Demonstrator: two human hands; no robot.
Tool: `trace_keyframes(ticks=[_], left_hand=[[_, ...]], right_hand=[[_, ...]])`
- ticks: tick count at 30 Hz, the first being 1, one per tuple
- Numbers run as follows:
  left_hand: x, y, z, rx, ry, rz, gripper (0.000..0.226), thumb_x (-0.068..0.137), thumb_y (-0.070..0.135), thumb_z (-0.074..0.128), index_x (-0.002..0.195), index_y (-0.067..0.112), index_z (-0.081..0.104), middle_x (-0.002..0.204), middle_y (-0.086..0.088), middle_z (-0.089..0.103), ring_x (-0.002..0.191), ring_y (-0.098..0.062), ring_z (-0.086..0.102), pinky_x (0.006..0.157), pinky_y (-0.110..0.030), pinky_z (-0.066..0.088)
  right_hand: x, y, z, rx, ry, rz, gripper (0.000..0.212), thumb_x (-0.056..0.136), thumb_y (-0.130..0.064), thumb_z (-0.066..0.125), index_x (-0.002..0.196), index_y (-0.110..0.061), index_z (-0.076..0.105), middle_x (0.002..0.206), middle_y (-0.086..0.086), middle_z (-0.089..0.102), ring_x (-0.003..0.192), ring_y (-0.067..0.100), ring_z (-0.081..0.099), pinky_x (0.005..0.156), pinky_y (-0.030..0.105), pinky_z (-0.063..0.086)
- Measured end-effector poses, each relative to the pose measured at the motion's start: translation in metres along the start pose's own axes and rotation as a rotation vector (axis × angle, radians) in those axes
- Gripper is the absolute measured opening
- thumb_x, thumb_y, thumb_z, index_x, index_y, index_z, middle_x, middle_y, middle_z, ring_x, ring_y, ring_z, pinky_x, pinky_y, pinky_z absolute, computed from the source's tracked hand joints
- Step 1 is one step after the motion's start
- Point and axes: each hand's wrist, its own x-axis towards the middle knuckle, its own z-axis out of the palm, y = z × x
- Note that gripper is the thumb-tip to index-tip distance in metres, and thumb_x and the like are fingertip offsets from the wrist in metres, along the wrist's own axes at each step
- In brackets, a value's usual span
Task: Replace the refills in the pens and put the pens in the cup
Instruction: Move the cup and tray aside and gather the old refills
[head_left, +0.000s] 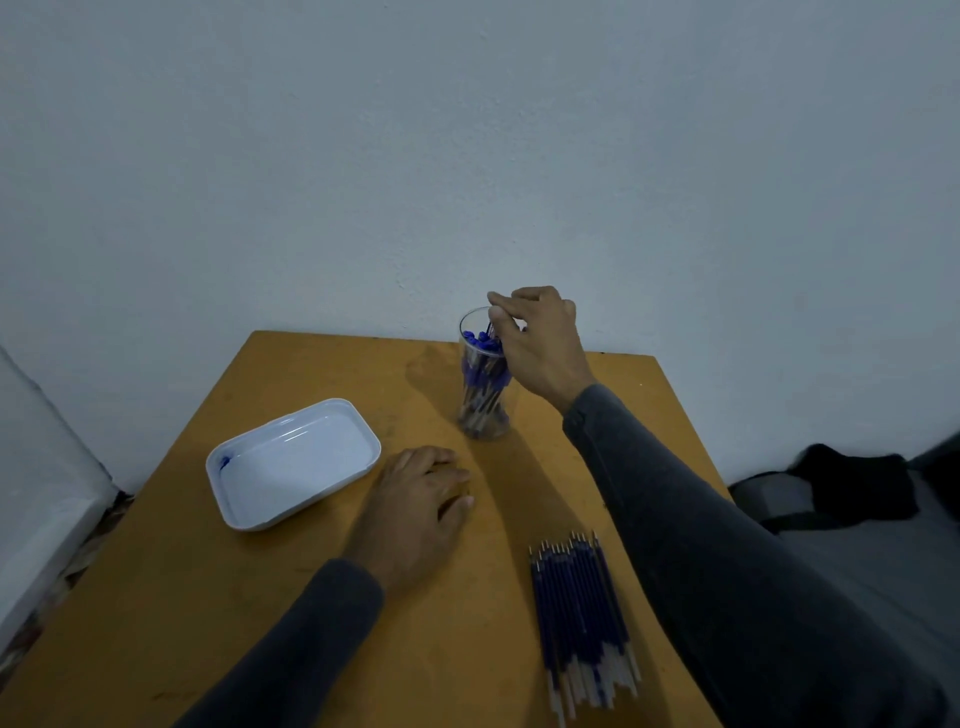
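A tall clear cup stands at the far middle of the table, full of several blue-capped pens. My right hand reaches over its rim, with thumb and forefinger pinching the top of one pen there. A bundle of several blue refills lies near the front right edge, tips pointing away from me. My left hand rests palm down on the table between the tray and the refills, fingers relaxed and holding nothing.
A white rectangular tray sits at the left, bare except for a small blue mark at its left end. The orange-brown table meets a pale wall at the back. A dark bag lies on the floor at the right.
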Motion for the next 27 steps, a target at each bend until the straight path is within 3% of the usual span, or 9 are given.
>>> trace_keyframes(ticks=[2, 6, 10, 14, 17, 21, 25, 27], left_hand=[[0.006, 0.002, -0.005, -0.081, 0.012, -0.056, 0.039, 0.099, 0.043, 0.058, 0.136, 0.031, 0.06, 0.142, 0.014, 0.049, 0.131, -0.005, 0.042, 0.113, -0.033, 0.04], [0.03, 0.013, -0.022, -0.405, 0.128, -0.147, 0.048, 0.099, 0.036, 0.061, 0.145, 0.03, 0.049, 0.145, 0.007, 0.05, 0.13, -0.013, 0.05, 0.105, -0.038, 0.05], [0.063, 0.015, -0.031, -0.504, 0.183, -0.112, 0.069, 0.095, 0.051, 0.061, 0.154, 0.042, 0.025, 0.16, 0.009, 0.036, 0.144, -0.019, 0.04, 0.107, -0.053, 0.048], [0.083, 0.014, -0.029, -0.553, 0.155, -0.105, 0.07, 0.093, 0.059, 0.058, 0.153, 0.048, 0.023, 0.155, 0.013, 0.042, 0.137, -0.015, 0.049, 0.102, -0.055, 0.052], [0.09, 0.016, -0.026, -0.537, 0.146, -0.077, 0.06, 0.094, 0.06, 0.055, 0.148, 0.049, 0.031, 0.149, 0.014, 0.049, 0.131, -0.014, 0.055, 0.098, -0.053, 0.055], [0.105, 0.021, -0.021, -0.565, 0.132, -0.062, 0.053, 0.098, 0.048, 0.057, 0.146, 0.048, 0.035, 0.146, 0.014, 0.052, 0.13, -0.011, 0.055, 0.097, -0.05, 0.056], [0.133, 0.032, -0.011, -0.678, 0.125, -0.058, 0.051, 0.101, 0.028, 0.06, 0.148, 0.035, 0.04, 0.141, 0.012, 0.054, 0.128, -0.011, 0.055, 0.09, -0.027, 0.056], [0.151, 0.037, -0.006, -0.686, 0.137, -0.065, 0.05, 0.101, 0.026, 0.061, 0.147, 0.034, 0.043, 0.141, 0.009, 0.056, 0.127, -0.01, 0.055, 0.088, -0.022, 0.055]], right_hand=[[-0.009, 0.005, -0.006, 0.149, 0.029, 0.023, 0.044, 0.106, -0.043, 0.05, 0.145, -0.023, 0.058, 0.145, 0.003, 0.051, 0.136, 0.018, 0.044, 0.097, 0.012, 0.041], [-0.029, 0.027, -0.008, 0.391, -0.011, 0.105, 0.067, 0.099, -0.054, 0.058, 0.156, -0.026, 0.04, 0.151, -0.003, 0.05, 0.129, 0.012, 0.052, 0.096, 0.026, 0.048], [-0.045, 0.047, 0.004, 0.388, -0.117, 0.126, 0.082, 0.086, -0.065, 0.068, 0.154, -0.031, 0.039, 0.149, -0.007, 0.053, 0.129, 0.013, 0.055, 0.102, 0.041, 0.054], [-0.053, 0.052, 0.015, 0.345, -0.142, 0.105, 0.07, 0.093, -0.05, 0.069, 0.153, -0.03, 0.04, 0.152, -0.004, 0.052, 0.132, 0.016, 0.055, 0.098, 0.033, 0.051], [-0.049, 0.057, 0.017, 0.324, -0.117, 0.084, 0.062, 0.097, -0.038, 0.067, 0.152, -0.027, 0.04, 0.151, -0.002, 0.053, 0.132, 0.017, 0.056, 0.092, 0.026, 0.05], [-0.039, 0.067, 0.015, 0.299, -0.098, 0.075, 0.062, 0.098, -0.037, 0.066, 0.153, -0.027, 0.04, 0.15, -0.002, 0.054, 0.13, 0.015, 0.056, 0.088, 0.022, 0.05], [-0.021, 0.08, 0.006, 0.26, -0.07, 0.052, 0.053, 0.1, -0.036, 0.064, 0.149, -0.028, 0.044, 0.147, -0.002, 0.057, 0.13, 0.016, 0.057, 0.094, 0.028, 0.052], [-0.007, 0.088, 0.003, 0.238, -0.042, 0.05, 0.05, 0.1, -0.034, 0.065, 0.147, -0.027, 0.047, 0.143, -0.002, 0.06, 0.128, 0.016, 0.058, 0.092, 0.025, 0.051]])
